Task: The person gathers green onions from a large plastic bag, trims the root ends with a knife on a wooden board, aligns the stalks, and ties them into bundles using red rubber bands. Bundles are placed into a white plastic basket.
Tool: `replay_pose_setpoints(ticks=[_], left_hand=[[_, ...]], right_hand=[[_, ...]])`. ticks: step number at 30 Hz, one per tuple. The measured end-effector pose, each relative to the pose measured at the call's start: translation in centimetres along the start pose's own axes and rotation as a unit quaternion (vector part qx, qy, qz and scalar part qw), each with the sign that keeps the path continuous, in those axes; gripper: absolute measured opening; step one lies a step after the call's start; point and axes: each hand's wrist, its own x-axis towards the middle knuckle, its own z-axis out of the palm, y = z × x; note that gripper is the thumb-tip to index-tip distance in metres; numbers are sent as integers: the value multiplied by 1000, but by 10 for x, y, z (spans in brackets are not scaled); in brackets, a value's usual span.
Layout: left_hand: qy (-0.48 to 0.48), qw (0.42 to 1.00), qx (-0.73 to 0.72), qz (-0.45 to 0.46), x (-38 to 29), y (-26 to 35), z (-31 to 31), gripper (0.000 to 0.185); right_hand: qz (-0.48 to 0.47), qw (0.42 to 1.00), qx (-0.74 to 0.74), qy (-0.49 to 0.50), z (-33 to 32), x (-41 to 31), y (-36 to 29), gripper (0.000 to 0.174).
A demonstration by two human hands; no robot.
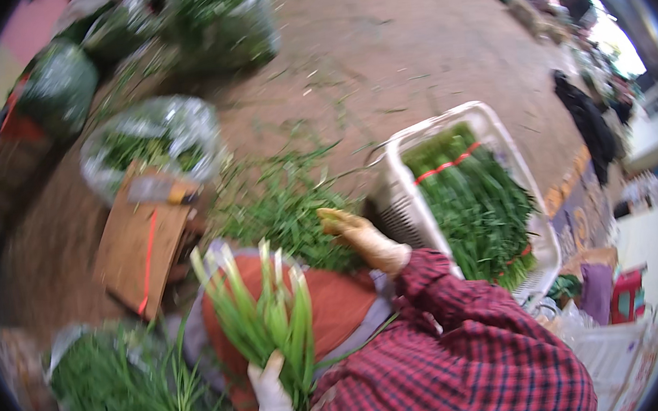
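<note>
My left hand (pixel 272 389), in a white glove, is closed round a bunch of long green leafy stalks (pixel 270 309) with pale root ends pointing up and away, over my lap. My right hand (pixel 365 239), in a yellow-stained white glove, is held out with its fingers extended above loose green trimmings (pixel 289 221) on the floor, and no object shows in it. To the right of it stands a white plastic crate (pixel 480 109) holding green bundles (pixel 471 203) tied with red bands. A red strand (pixel 150 261) lies across a wooden board (pixel 126 255) at the left.
An object with a yellow and black end (pixel 176 193) lies on the board's far end. Beyond it sits a clear plastic bag of greens (pixel 202 122). A large heap of greens (pixel 115 392) lies at my near left. More filled bags (pixel 224 37) stand at the far left.
</note>
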Motion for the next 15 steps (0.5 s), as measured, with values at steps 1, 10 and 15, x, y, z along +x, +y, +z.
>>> replay_pose_setpoints(ticks=[1,10,15], left_hand=[[-37,999,-21,2,-1,-2,-5,34],[-65,998,-26,2,0,-9,-15,28],[-84,996,-32,28,-2,-7,-20,29]], right_hand=[[23,998,-10,-56,1,-9,2,45],[40,964,61,-255,42,-38,-17,41],[51,966,112,-226,59,-32,-15,26]])
